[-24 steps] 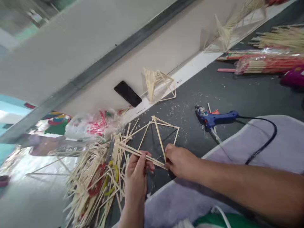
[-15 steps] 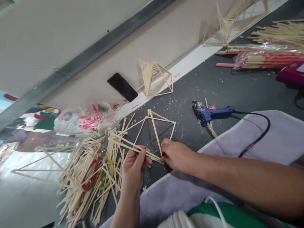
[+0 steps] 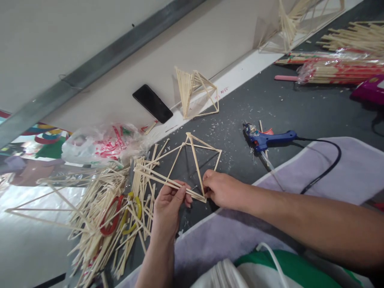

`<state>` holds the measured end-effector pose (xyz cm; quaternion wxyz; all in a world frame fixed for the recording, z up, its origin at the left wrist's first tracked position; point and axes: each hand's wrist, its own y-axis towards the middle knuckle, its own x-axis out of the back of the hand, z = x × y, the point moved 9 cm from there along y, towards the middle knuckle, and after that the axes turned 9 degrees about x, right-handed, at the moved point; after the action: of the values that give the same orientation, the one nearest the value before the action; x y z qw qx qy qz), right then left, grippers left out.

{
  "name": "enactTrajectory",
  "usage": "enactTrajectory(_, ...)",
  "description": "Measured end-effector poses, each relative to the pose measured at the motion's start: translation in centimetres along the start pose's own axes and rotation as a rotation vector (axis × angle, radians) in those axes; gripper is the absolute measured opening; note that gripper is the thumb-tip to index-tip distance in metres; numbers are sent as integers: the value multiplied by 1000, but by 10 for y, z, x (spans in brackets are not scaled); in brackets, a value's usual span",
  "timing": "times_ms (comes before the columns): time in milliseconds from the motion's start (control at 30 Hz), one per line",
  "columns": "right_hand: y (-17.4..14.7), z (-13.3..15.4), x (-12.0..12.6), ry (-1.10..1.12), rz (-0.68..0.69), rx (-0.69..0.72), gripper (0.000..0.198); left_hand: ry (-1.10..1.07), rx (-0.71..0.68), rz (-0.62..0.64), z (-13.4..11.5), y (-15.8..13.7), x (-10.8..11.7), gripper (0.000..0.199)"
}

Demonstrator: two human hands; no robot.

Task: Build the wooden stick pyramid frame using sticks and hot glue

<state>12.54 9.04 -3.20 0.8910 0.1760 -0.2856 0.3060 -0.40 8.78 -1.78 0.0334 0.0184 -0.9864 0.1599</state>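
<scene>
A frame of thin pale sticks (image 3: 192,160), shaped like a pyramid, stands on the dark mat in front of me. My left hand (image 3: 168,204) pinches a few loose sticks (image 3: 156,178) that lie along the frame's near edge. My right hand (image 3: 220,190) grips the frame's near corner, where those sticks end. Both hands touch the same edge, a short gap apart.
A big heap of loose sticks (image 3: 105,216) with red and yellow handled cutters (image 3: 120,212) lies to the left. A blue glue gun (image 3: 267,139) with a black cord rests to the right. Another stick frame (image 3: 196,94), a black phone (image 3: 152,103), and packs of sticks (image 3: 336,72) sit further back.
The view has shifted a little; my hands and the frame appear slightly higher and left. Both hands keep the same hold on the sticks.
</scene>
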Motion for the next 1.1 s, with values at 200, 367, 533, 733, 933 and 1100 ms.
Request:
enactTrajectory(200, -1, 1, 1, -1, -2, -36, 11, -9, -27, 15, 0, 0, 0, 15)
enactTrajectory(367, -5, 3, 1, -23, -31, -78, 9, -22, -11, 7, 0, -2, -1, 17)
enactTrajectory(533, -5, 2, 0, -31, -40, -88, 10, -41, 5, 3, 0, -4, -2, 16)
enactTrajectory(733, -5, 1, 0, -50, -32, -90, 6, -50, 48, 14, 3, -4, -1, 17)
enactTrajectory(933, -4, 1, 0, -67, -14, -96, 6, -50, 68, 18, 5, -4, -1, 19)
enactTrajectory(1100, -4, 1, -1, -77, -19, -89, 7, -35, 63, 26, 6, -4, -1, 18)
